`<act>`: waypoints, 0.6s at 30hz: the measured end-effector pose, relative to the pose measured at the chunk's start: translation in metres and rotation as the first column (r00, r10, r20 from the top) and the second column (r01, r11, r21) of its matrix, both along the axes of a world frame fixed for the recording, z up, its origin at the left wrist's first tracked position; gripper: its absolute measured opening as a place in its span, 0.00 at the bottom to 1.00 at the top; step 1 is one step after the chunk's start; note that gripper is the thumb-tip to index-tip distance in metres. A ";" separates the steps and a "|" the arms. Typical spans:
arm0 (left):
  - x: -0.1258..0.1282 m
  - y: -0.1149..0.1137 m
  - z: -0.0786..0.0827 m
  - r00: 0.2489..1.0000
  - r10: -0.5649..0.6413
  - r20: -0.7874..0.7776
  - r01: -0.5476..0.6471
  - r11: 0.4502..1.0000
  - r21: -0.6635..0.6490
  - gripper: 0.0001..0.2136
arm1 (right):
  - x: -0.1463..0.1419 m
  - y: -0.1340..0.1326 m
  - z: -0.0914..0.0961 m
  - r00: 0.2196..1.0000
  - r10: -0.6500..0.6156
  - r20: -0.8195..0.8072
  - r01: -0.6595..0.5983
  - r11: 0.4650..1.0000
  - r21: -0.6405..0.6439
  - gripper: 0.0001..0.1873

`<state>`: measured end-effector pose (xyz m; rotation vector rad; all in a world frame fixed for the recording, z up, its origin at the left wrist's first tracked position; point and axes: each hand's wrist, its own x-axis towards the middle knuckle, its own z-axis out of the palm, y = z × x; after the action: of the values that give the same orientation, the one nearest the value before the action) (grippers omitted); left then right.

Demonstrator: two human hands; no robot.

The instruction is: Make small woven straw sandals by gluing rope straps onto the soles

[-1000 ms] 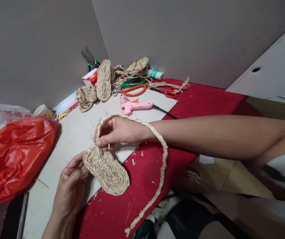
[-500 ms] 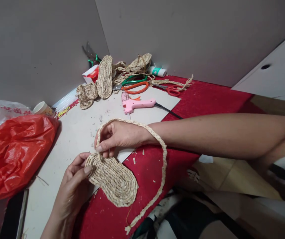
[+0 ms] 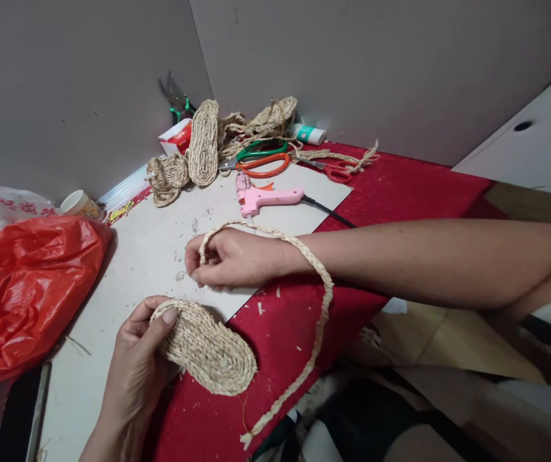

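My left hand grips the near-left end of an oval straw-braid sole, thumb on top and fingers beneath. The sole is coiled in tight rows and tilts over the edge of a white board. Up and to the right, my right hand is closed, with a straw braid pinched in its fingers. From there the braid arcs over the wrist and hangs in a wide curve to a tied end at the bottom. A gap shows between the right fingers and the sole. The tip of the braid inside the fingers is hidden.
Beyond my right hand lies a pink glue gun with a black cord. Behind it are orange-and-green-handled scissors, red scissors and a finished sole. A red plastic bag sits left, near a paper cup.
My right hand has moved up and away from the sole, carrying the braid off its edge. My left hand has shifted the sole slightly left and flattened its tilt a little.
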<state>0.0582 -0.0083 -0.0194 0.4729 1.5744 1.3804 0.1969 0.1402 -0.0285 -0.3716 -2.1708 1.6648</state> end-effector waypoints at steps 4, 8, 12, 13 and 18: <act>0.003 0.000 0.000 1.000 -0.002 -0.014 0.001 1.000 -0.027 0.12 | -0.002 -0.006 -0.002 0.994 0.108 0.003 -0.108 0.994 0.014 0.07; 0.002 0.000 -0.005 0.999 -0.039 -0.032 0.038 0.998 -0.041 0.13 | -0.003 -0.010 -0.003 0.991 0.131 0.001 -0.131 0.991 -0.025 0.06; 0.001 -0.001 -0.007 0.995 -0.039 -0.088 0.033 0.997 -0.067 0.14 | -0.002 -0.009 -0.005 0.987 0.157 0.018 -0.157 0.988 -0.003 0.06; 0.001 -0.001 -0.007 0.994 -0.040 -0.104 0.032 0.996 -0.077 0.15 | -0.002 -0.008 -0.005 0.986 0.165 0.022 -0.165 0.986 0.001 0.06; 0.003 -0.002 -0.007 0.984 -0.071 -0.165 0.052 0.992 -0.114 0.16 | -0.001 -0.009 -0.005 0.981 0.173 0.083 -0.177 0.983 0.042 0.08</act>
<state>0.0613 -0.0099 -0.0265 0.5794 1.7473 1.2267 0.1963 0.1314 -0.0336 -0.2425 -2.3585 1.7103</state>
